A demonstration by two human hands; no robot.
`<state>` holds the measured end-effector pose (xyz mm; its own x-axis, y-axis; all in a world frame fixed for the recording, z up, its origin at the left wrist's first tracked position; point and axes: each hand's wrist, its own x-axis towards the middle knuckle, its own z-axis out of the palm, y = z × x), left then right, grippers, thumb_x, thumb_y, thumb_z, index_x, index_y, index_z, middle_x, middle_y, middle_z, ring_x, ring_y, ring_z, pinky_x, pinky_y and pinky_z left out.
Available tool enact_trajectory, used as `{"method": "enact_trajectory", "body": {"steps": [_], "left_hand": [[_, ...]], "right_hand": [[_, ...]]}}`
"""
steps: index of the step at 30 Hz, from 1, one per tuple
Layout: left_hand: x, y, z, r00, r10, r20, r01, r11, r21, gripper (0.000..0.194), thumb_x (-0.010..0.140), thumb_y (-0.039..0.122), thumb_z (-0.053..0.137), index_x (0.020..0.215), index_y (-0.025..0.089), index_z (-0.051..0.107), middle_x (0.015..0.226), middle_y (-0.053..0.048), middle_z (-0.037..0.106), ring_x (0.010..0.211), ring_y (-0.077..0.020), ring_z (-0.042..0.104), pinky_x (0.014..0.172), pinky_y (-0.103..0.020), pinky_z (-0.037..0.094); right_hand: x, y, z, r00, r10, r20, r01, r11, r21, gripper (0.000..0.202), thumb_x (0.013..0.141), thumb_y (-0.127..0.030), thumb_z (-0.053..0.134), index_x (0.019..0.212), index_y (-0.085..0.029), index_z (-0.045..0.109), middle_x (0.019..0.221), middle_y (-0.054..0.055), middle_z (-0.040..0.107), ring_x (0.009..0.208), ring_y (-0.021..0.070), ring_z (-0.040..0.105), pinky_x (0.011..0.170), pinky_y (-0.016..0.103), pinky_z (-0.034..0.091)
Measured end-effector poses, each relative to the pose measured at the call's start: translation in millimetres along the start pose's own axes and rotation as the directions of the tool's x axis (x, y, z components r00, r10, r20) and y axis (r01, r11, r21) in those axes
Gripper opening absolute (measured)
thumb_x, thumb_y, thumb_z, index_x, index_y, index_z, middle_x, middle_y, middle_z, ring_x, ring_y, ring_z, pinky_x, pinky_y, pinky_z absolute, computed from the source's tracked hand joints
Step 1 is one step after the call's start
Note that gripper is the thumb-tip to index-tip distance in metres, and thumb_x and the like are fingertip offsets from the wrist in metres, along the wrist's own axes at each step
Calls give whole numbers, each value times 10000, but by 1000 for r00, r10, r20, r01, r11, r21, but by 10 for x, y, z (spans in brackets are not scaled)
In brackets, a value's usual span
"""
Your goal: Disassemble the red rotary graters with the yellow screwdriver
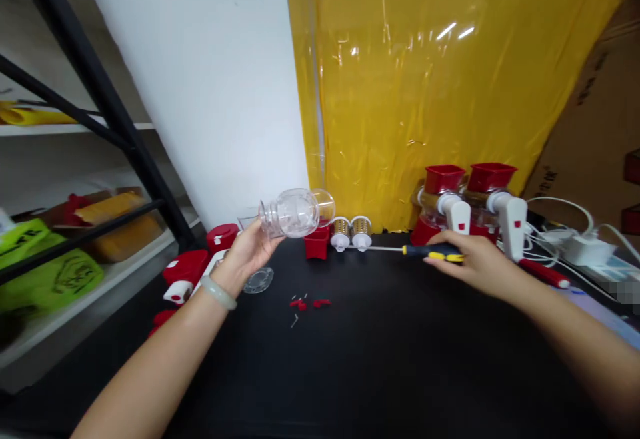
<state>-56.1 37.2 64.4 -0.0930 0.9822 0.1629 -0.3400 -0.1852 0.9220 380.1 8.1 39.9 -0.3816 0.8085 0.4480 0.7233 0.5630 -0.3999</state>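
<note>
My left hand (pixel 250 247) grips a clear plastic housing (pixel 295 213), held up over the back left of the black table (pixel 380 359). In my right hand (pixel 467 257) is a screwdriver (pixel 434 251) with a dark blue and yellow handle, its shaft pointing left. The shaft reaches toward two white and gold drums (pixel 351 233) at the table's back; whether it touches them I cannot tell. Small red parts (pixel 299 304) and several thin screws (pixel 295 321) lie on the table. A clear disc (pixel 259 280) rests below my left hand.
Two red and white assembled machines (pixel 493 202) stand at the back right beside white cables (pixel 565 252). Red and white parts (pixel 187 269) sit at the left edge. A red hopper (pixel 317 244) is near the yellow sheet (pixel 450 79). Black-framed shelves (pixel 90 59) rise at the left.
</note>
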Motion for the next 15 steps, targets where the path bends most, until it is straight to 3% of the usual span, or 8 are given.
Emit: {"method": "enact_trajectory", "body": {"steps": [3, 6, 10, 15], "left_hand": [[-148, -120, -246, 994, -54, -90, 46, 995, -90, 310, 962, 207, 479, 1233, 149, 618, 1062, -114, 737, 953, -185, 723, 844, -286, 626], [-228, -219, -383, 994, -55, -96, 48, 996, -78, 335, 956, 254, 507, 1256, 146, 608, 1074, -128, 741, 989, -209, 728, 871, -314, 625], [-272, -270, -428, 995, -95, -36, 93, 993, -76, 379, 905, 267, 551, 1248, 119, 615, 1101, -150, 747, 1076, -270, 719, 941, -410, 610], [-315, -272, -373, 994, -102, -37, 99, 992, -77, 375, 865, 276, 606, 1213, 138, 621, 1144, -153, 741, 1131, -309, 699, 970, -481, 593]], "right_hand": [[5, -100, -92, 964, 78, -255, -68, 996, 50, 299, 803, -512, 664, 919, -236, 679, 861, 60, 762, 730, 238, 710, 687, 338, 538], [-33, -283, -3, 898, 113, -426, -96, 993, 62, 225, 789, -492, 646, 863, -283, 682, 788, 41, 756, 670, 254, 707, 663, 366, 550], [-130, -468, 202, 871, 84, -483, -105, 994, -16, 131, 799, -496, 630, 848, -380, 667, 721, 2, 738, 532, 257, 654, 567, 397, 536], [-203, -445, 308, 873, 68, -484, -116, 991, -70, 112, 836, -502, 611, 904, -421, 647, 693, -9, 729, 453, 241, 596, 493, 393, 490]]}}
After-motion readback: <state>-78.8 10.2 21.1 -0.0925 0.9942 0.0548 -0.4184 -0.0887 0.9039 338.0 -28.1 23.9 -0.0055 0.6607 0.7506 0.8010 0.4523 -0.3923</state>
